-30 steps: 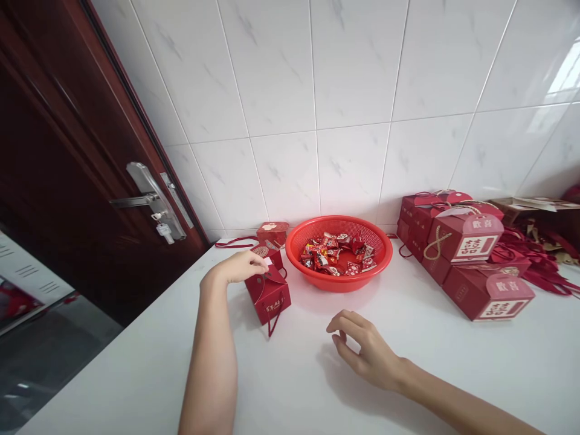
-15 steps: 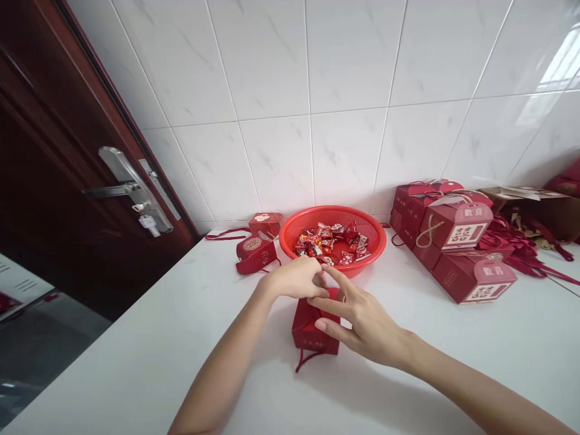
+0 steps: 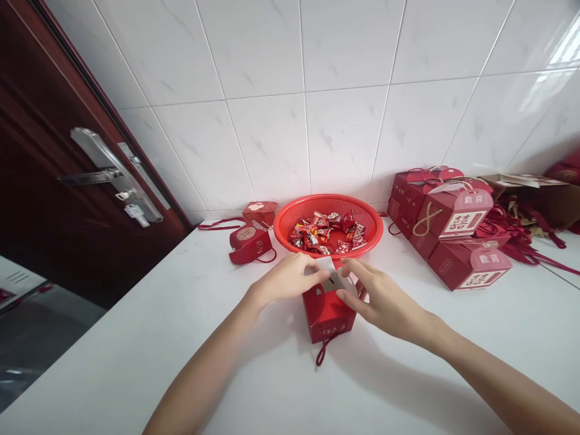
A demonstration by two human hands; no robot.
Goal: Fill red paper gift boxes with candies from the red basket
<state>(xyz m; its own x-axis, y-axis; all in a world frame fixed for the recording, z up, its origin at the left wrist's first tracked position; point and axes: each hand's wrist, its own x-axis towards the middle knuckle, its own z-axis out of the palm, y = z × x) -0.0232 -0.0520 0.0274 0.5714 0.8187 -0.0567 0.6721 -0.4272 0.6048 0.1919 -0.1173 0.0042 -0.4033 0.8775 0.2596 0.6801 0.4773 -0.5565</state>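
A small red gift box (image 3: 333, 323) stands on the white table before me, a dark red cord loop hanging from its near side. One flap (image 3: 334, 280) is raised, showing its pale inner face with a small slit. My left hand (image 3: 290, 277) pinches this flap from the left, thumb on the pale face and fingers behind. From the right, my right hand (image 3: 378, 296) closes round the flap's other side, its thumb near the box top; its farther fingers are partly hidden. Just behind the box sits a red plastic basket (image 3: 283, 232) with wrapped candies (image 3: 319, 232).
Stacked red boxes (image 3: 446, 220) with rope handles stand at right, beside red ribbons (image 3: 512, 244) and an open carton (image 3: 539, 202). Two small red boxes (image 3: 251, 243) lie left of the basket. A tiled wall (image 3: 267, 139) closes the back; a dark door (image 3: 54, 199) is at left.
The box's flap has been lifted, and its pale inside now shows. Both hands have moved from the box's top to the flap's two sides. The view has shifted slightly.
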